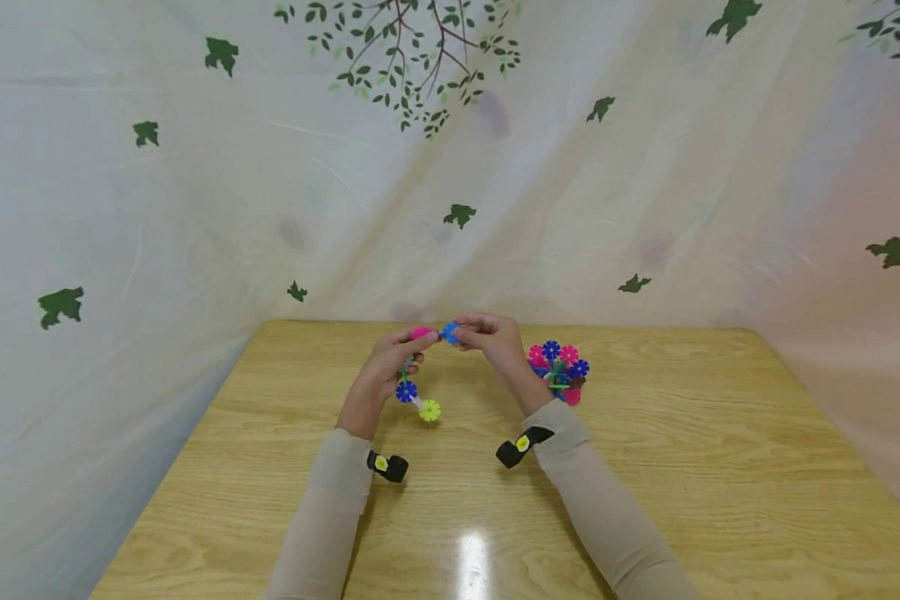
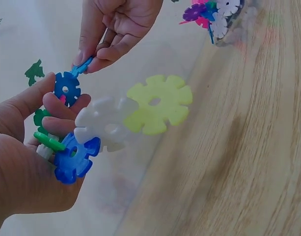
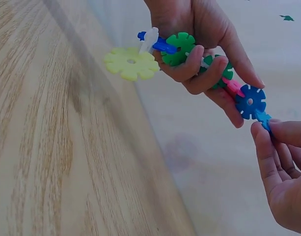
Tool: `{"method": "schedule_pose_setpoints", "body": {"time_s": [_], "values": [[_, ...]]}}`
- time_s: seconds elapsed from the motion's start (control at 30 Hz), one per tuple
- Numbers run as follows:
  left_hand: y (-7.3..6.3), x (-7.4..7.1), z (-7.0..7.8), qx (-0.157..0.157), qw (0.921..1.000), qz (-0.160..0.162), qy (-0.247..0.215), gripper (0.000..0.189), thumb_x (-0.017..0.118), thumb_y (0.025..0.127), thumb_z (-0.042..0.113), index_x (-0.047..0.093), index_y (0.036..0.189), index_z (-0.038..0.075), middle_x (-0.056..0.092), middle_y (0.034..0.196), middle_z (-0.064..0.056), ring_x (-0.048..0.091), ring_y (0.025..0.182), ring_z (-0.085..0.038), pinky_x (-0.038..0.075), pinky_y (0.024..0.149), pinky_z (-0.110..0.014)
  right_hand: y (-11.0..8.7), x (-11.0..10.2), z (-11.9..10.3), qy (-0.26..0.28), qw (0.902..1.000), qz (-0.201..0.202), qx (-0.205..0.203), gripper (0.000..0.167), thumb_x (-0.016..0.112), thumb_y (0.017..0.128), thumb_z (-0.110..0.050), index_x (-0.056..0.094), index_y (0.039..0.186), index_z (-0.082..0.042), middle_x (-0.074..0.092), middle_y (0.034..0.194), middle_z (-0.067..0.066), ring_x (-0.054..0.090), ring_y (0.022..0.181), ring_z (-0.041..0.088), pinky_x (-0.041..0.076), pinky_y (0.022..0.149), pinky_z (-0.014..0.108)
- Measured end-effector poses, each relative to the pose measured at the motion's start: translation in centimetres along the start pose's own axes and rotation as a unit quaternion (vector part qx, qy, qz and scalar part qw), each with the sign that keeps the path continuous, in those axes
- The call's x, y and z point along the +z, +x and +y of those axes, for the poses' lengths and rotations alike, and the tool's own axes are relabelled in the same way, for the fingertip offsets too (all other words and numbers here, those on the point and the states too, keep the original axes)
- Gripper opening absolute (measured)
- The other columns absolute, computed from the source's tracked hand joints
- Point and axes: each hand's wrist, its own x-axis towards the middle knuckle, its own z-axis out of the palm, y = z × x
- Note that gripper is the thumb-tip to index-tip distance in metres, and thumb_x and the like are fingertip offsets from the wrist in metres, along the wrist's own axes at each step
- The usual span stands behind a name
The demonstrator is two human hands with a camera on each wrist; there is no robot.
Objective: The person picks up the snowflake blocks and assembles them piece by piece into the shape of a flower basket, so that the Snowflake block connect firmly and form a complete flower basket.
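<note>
Above the far part of the table, my left hand (image 1: 387,363) holds a chain of linked plastic snowflake discs, its fingers curled round the middle of it. From that hand hang a yellow disc (image 2: 160,104), a white disc (image 2: 103,123) and a blue disc (image 2: 74,160); green discs (image 3: 178,49) and a pink disc (image 3: 232,87) sit among the fingers. At the chain's other end is a dark blue disc (image 3: 250,102). My right hand (image 1: 495,340) pinches a light blue disc (image 3: 263,119) between thumb and forefinger, and its edge meets the dark blue disc.
A pile of snowflake discs (image 1: 558,371), pink, blue and green among them, lies on the wooden table (image 1: 682,467) just right of my right hand. Behind the table's far edge hangs a pale curtain (image 1: 390,208) with leaf prints. Each wrist wears a black strapped camera (image 1: 388,467).
</note>
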Motion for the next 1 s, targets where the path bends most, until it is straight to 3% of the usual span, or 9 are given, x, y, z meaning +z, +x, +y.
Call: {"method": "schedule_pose_setpoints", "body": {"time_s": [0.2,0.7,1.0], "values": [[-0.08,0.23,-0.03,0.006,0.9999,0.009,-0.008,0.038,0.074,0.095,0.024,0.069,0.127,0.003,0.066,0.104,0.0,0.048,0.063,-0.004,0.038,0.051,-0.014,0.0,0.02,0.07,0.011,0.9998,0.006,-0.012,0.029,0.07,0.092,0.005,0.065,0.116,0.019,0.073,0.076,-0.006,0.071,0.066,0.008,0.062,0.069,0.025],[0.11,0.48,-0.65,0.0,0.9989,0.032,0.035,0.036,0.077,0.093,0.025,0.072,0.121,0.004,0.062,0.089,0.002,0.052,0.069,-0.007,0.039,0.053,-0.018,0.11,-0.3,0.81,0.017,0.9998,-0.012,0.007,0.027,0.071,0.091,0.005,0.066,0.113,0.02,0.074,0.077,-0.006,0.07,0.067,0.008,0.061,0.066,0.022],[-0.1,-0.08,-0.37,-0.001,0.9989,0.015,0.045,0.04,0.076,0.094,0.028,0.07,0.125,0.004,0.06,0.088,0.001,0.05,0.069,-0.008,0.04,0.055,-0.018,0.18,-0.44,0.68,0.007,0.9992,-0.034,0.02,0.026,0.07,0.093,0.002,0.066,0.114,0.016,0.073,0.082,-0.003,0.07,0.07,0.009,0.062,0.071,0.026]]}}
